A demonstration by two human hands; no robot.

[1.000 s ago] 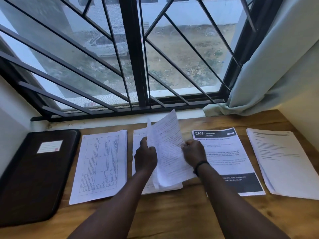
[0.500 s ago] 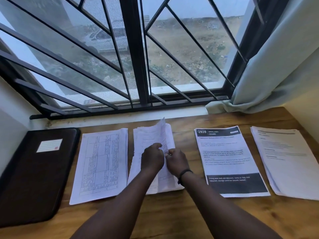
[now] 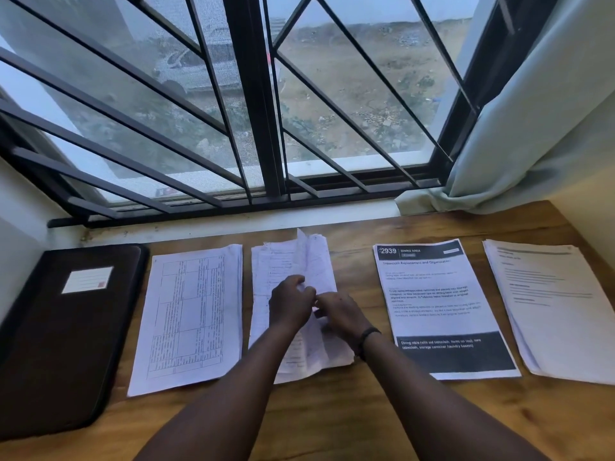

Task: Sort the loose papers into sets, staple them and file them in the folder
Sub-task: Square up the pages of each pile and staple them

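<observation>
A barred window (image 3: 253,104) looks out over the wooden desk (image 3: 349,417), a pale curtain (image 3: 532,128) bunched at its right. Four sets of paper lie in a row: a table-printed set (image 3: 189,314), a handwritten stack (image 3: 286,267) in the middle, a black-banded sheet (image 3: 442,307) and a plain text pile (image 3: 559,307). The dark folder (image 3: 60,334) lies closed at far left. Over the middle stack both hands meet — the left hand (image 3: 291,302) and the right hand (image 3: 341,314), fingers curled, pinch a raised page (image 3: 314,261) of it.
</observation>
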